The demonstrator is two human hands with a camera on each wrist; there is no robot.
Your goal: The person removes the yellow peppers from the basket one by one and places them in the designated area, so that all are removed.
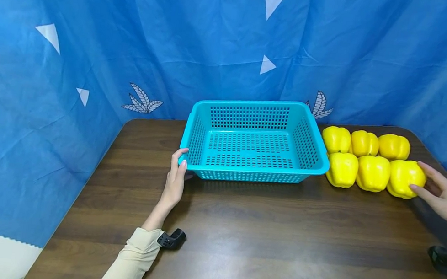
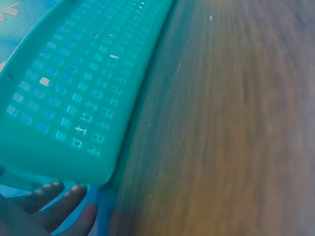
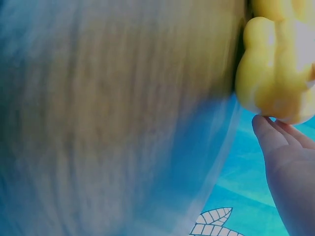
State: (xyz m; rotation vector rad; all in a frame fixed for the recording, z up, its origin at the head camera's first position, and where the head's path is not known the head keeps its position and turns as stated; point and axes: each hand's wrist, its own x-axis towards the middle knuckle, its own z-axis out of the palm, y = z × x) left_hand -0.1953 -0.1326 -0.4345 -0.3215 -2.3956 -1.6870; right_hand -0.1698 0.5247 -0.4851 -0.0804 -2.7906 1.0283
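Observation:
A turquoise plastic basket [image 1: 251,165] with a perforated floor and walls stands on the table, and no item shows inside it. At its near left corner my left hand [image 1: 174,182] holds the rim; the left wrist view shows some fingers [image 2: 64,204] beside the basket's end wall. To the right of the basket, several yellow bell peppers stand in two rows. My right hand [image 1: 446,199] has thumb and fingers around the right end of the front row's outermost bell pepper [image 1: 405,178]. That pepper still rests on the table. The other right fingers are partly hidden.
The back row of yellow peppers [image 1: 364,143] runs along the table's far edge, beside the basket's right wall. A blue patterned curtain [image 1: 226,43] hangs behind the brown wooden table [image 1: 261,240] and along its sides. Both wrists wear black straps [image 1: 171,239].

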